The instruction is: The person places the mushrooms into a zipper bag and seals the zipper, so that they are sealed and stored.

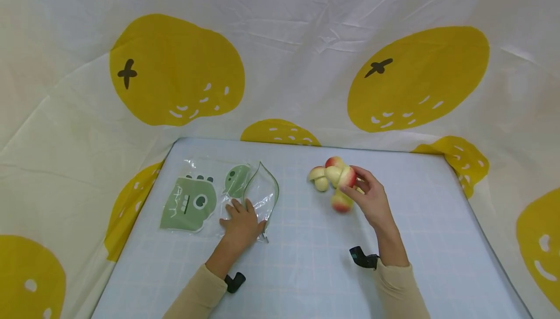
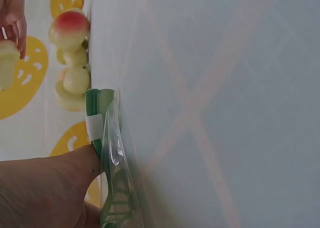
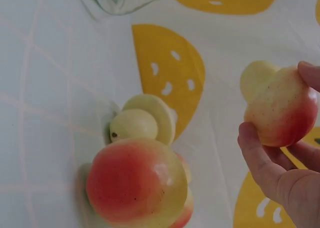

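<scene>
Right hand [image 1: 372, 197] grasping a peach [image 3: 282, 108], other peaches [image 1: 325, 175] just beside; left hand [image 1: 240, 221], fingers relaxed, pressing a clear bag [image 1: 218, 197] onto the worktop [image 1: 306, 260].

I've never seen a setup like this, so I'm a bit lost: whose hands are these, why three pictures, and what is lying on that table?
No machine here: a person works with bare hands and wears three cameras. The big picture comes from the head, looking down at a pale checked table backed by a lemon-print cloth. The other two come from the wrists, so they look sideways and very close. The left hand rests flat on a clear zip bag printed with green dinosaurs, its mouth standing open. The right hand pinches one toy peach piece, red and yellow. More peach pieces lie in a small heap on the table beside it.
</scene>
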A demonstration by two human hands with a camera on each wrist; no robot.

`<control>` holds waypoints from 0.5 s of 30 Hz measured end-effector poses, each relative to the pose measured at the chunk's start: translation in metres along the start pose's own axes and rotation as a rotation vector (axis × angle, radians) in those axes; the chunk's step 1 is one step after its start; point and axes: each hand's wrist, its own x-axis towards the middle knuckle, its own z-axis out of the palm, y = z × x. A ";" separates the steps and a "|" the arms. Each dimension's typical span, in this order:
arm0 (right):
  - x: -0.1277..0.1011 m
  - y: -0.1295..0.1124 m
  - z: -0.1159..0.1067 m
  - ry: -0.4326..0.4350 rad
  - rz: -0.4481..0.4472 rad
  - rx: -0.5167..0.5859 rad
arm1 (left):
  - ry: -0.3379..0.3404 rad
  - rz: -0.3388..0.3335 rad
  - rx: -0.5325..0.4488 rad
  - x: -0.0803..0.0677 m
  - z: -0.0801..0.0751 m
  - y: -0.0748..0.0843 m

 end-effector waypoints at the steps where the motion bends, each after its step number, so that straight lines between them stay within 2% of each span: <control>1: 0.002 0.000 0.002 -0.006 -0.010 0.001 | 0.001 0.000 -0.001 0.000 0.001 0.000; 10: 0.012 -0.001 0.023 -0.059 0.020 0.082 | -0.003 -0.003 -0.002 0.001 0.003 0.001; 15: 0.017 0.000 0.036 -0.085 -0.022 0.133 | -0.012 -0.006 -0.014 0.001 0.004 0.001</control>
